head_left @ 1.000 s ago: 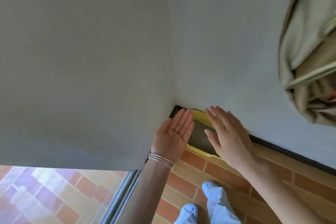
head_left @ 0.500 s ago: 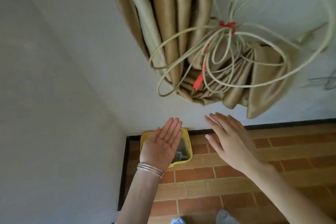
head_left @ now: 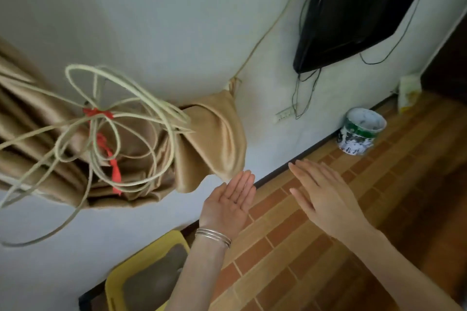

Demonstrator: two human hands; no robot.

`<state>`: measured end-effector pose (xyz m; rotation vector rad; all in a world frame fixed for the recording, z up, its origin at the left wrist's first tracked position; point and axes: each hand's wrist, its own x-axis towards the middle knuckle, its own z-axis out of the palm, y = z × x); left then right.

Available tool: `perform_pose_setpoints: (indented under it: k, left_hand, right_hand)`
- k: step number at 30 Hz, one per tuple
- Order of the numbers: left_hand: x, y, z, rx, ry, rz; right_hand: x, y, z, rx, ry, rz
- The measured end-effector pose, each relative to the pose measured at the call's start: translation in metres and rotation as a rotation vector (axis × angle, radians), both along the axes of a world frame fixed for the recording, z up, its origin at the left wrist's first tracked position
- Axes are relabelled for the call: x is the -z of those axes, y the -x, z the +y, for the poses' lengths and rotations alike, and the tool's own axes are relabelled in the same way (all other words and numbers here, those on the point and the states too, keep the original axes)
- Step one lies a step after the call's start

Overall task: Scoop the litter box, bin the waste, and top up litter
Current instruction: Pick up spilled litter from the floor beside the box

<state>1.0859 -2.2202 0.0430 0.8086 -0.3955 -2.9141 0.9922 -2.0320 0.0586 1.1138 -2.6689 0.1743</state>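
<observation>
Holding both hands out in front, gripping nothing: left hand (head_left: 228, 206) turned palm up with fingers straight and pressed together, right hand (head_left: 326, 195) turned palm down with fingers straight and slightly spread. Wearing thin silver bangles (head_left: 213, 235) on the left wrist. Hovering over the brick-patterned floor (head_left: 290, 267), apart from everything around.

Seeing the yellow litter box (head_left: 114, 294) at the lower left, sitting on the floor against the wall, below the left forearm and partly hidden by it, with grey litter inside. Not touching it.

Looking further out: a bundled tan curtain (head_left: 214, 139) tied up with loops of pale cord (head_left: 118, 98) hanging by the wall, a white-and-green tub (head_left: 360, 131) standing near the skirting well beyond the right hand, and a dark screen (head_left: 353, 7) mounted above with wires trailing down.

Judging progress: apparently nothing started yet. Finding no scoop, waste bin or litter bag in view, so scooping, binning and topping up all seem to be waiting.
</observation>
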Motion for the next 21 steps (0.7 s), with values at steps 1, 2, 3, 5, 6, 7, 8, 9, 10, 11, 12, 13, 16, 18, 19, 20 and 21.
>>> perform_pose_setpoints:
  k: [1,2,3,5,6,7,8,9,10,11,12,13,16,18,19,20,21]
  left_hand:
    - [-0.004,0.017,0.012,0.017,-0.003,-0.002]
    - [-0.006,0.033,0.024,0.034,-0.009,-0.005]
    - [-0.008,0.049,0.036,0.055,-0.018,-0.001]
    - [-0.010,0.080,0.058,0.093,-0.033,0.008]
    - [-0.011,0.095,0.069,0.111,-0.036,0.008]
    - [-0.013,0.109,0.079,0.128,-0.039,0.009]
    - [-0.014,0.122,0.090,0.145,-0.047,0.006]
    - [-0.015,0.134,0.099,0.160,-0.057,0.004]
    - [-0.016,0.145,0.108,0.179,-0.064,0.002]
    - [-0.017,0.156,0.116,0.199,-0.069,-0.001]
    - [-0.017,0.166,0.124,0.219,-0.071,-0.006]
    - [-0.017,0.177,0.131,0.242,-0.071,-0.012]
    - [-0.014,0.210,0.148,0.316,-0.053,-0.038]
    - [-0.012,0.234,0.156,0.360,-0.039,-0.048]
    - [-0.011,0.246,0.158,0.379,-0.032,-0.052]
    - [-0.011,0.259,0.161,0.398,-0.023,-0.053]
    - [-0.011,0.272,0.162,0.417,-0.013,-0.053]
  right_hand:
    - [-0.001,0.013,0.014,0.026,0.008,-0.001]
    - [-0.003,0.025,0.027,0.052,0.017,-0.003]
    - [-0.004,0.037,0.040,0.077,0.025,-0.003]
    - [-0.003,0.058,0.065,0.124,0.037,0.001]
    - [-0.003,0.068,0.077,0.145,0.043,0.002]
    - [-0.002,0.077,0.088,0.163,0.049,0.002]
    - [-0.002,0.086,0.099,0.180,0.050,-0.001]
    - [0.000,0.093,0.109,0.196,0.046,0.000]
    - [0.001,0.100,0.119,0.213,0.040,-0.002]
    - [0.003,0.107,0.127,0.235,0.036,-0.007]
    - [0.005,0.112,0.135,0.261,0.032,-0.014]
    - [0.008,0.118,0.143,0.287,0.030,-0.024]
    - [0.016,0.136,0.160,0.334,0.030,-0.046]
    - [0.020,0.150,0.168,0.362,0.033,-0.056]
    - [0.022,0.158,0.171,0.377,0.031,-0.064]
    - [0.024,0.166,0.173,0.393,0.027,-0.075]
    - [0.026,0.174,0.174,0.409,0.024,-0.082]
